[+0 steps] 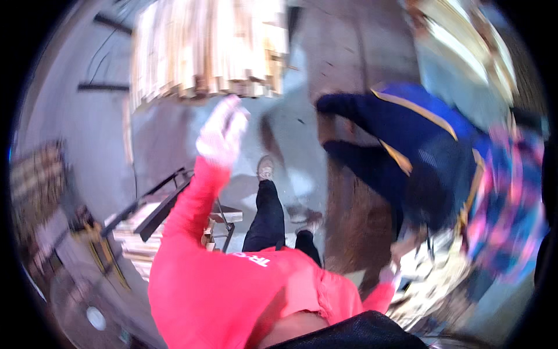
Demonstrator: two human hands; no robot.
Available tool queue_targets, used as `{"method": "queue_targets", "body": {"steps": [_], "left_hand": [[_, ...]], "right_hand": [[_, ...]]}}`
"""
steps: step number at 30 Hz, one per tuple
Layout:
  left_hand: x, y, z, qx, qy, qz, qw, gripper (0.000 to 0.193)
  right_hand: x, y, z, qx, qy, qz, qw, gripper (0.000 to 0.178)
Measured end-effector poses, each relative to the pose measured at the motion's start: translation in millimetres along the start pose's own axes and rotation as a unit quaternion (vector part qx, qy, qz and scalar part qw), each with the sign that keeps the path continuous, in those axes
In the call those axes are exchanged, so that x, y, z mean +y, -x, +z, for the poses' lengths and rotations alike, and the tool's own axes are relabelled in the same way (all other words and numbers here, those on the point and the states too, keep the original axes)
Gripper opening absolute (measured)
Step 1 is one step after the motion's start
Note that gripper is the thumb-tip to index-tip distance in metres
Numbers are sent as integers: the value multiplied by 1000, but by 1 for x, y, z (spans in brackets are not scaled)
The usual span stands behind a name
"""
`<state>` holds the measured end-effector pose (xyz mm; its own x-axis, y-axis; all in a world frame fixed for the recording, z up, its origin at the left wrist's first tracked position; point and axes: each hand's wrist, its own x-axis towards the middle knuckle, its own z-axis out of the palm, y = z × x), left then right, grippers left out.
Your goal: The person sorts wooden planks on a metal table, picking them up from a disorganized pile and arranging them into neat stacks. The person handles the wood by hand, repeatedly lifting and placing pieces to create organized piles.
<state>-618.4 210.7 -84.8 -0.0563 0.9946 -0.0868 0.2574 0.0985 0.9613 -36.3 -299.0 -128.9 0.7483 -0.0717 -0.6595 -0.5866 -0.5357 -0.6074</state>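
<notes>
Wood stack sits ahead, upper left on my remote feed. Left hand is just short of or at its near end, fingers loosely extended; right hand blurred, can't tell. Probably reaching; next calls for settling contact.

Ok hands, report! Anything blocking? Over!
Left hand: open, near stacked wooden boards. Right hand: blurred, grip unclear, beside another board stack. Co-worker in blue jacket bent close, right.

Woodworking workshop, seemingly; stack of wooden strips; wood pile lower right; black metal frame; grey floor
</notes>
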Motion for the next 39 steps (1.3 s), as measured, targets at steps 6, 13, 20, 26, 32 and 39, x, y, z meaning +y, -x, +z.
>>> {"method": "queue_targets", "body": {"steps": [6, 13, 20, 26, 32, 39], "left_hand": [[119, 158, 247, -507, 246, -85, 822, 57], [187, 315, 503, -395, -457, 309, 735, 112], [155, 319, 541, -372, -458, 210, 780, 104], [194, 312, 534, -317, -670, 207, 639, 99], [183, 380, 619, -417, -363, 467, 689, 94], [226, 481, 797, -448, -604, 241, 614, 112]], "right_hand": [[-2, -38, 46, 101, 553, -379, 735, 35], [-50, 48, 33, -148, 355, -364, 848, 57], [-124, -44, -101, -161, 600, -538, 570, 98], [-136, -103, -66, -215, 641, -592, 440, 117], [-119, -89, -80, -204, 651, -631, 369, 94], [-75, -58, -145, -361, 629, -495, 478, 80]]}}
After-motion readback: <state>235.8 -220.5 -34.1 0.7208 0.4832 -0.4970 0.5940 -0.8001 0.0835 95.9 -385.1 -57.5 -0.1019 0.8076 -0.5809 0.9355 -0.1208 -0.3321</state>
